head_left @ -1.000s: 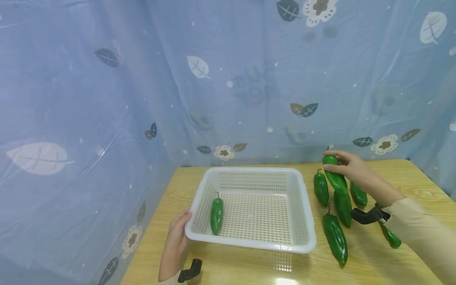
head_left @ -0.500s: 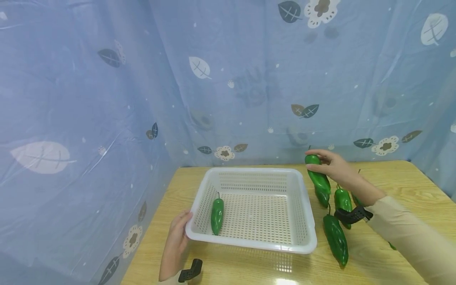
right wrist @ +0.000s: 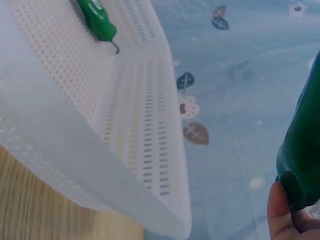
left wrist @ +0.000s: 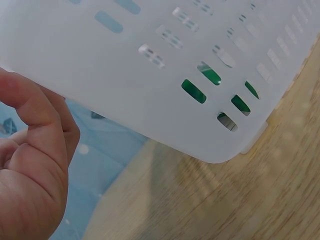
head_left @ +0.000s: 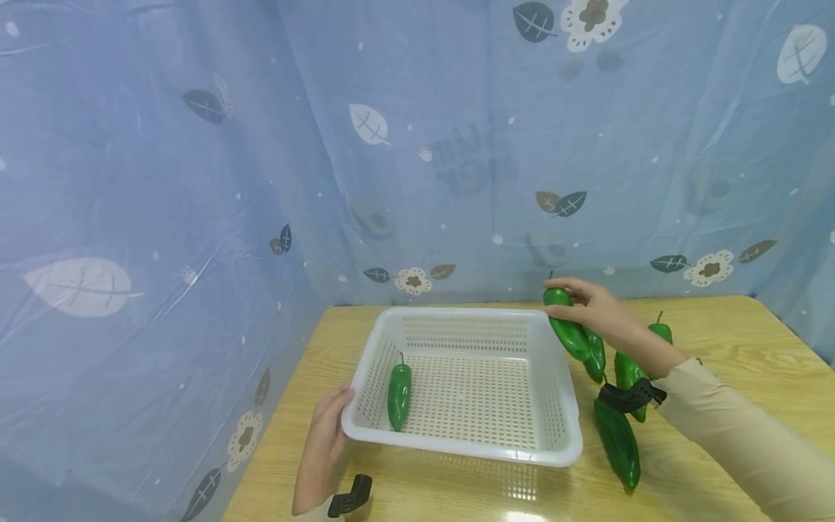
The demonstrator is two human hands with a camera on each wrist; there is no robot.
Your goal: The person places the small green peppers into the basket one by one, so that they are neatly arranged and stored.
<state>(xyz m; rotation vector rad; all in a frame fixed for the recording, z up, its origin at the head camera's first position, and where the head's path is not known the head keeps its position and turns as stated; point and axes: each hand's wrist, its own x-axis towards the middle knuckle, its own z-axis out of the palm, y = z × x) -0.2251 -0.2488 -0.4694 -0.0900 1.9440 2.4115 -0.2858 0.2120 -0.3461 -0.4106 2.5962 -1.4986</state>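
Note:
In the head view my left hand (head_left: 324, 424) grips the left rim of a white perforated plastic basket (head_left: 457, 450); the left wrist view shows its fingers (left wrist: 42, 112) bent at the edge. One green chili pepper (head_left: 399, 397) lies inside the basket on the left. My right hand (head_left: 593, 308) holds another green chili pepper (head_left: 566, 335) by its stem end, just outside the basket's right rim and raised above the table. In the right wrist view this held pepper (right wrist: 302, 145) rises from the thumb and fingertips.
Several green chili peppers lie on the wooden table (head_left: 717, 333) right of the basket, among them a near one (head_left: 617, 446), another (head_left: 628, 371) partly hidden by the right wrist, and one (head_left: 593, 362) behind the held pepper. A blue patterned curtain (head_left: 443, 181) hangs behind.
My right hand has carried its pepper left from over the other peppers to the basket's right rim, uncovering some peppers behind it. The left hand and basket have stayed put.

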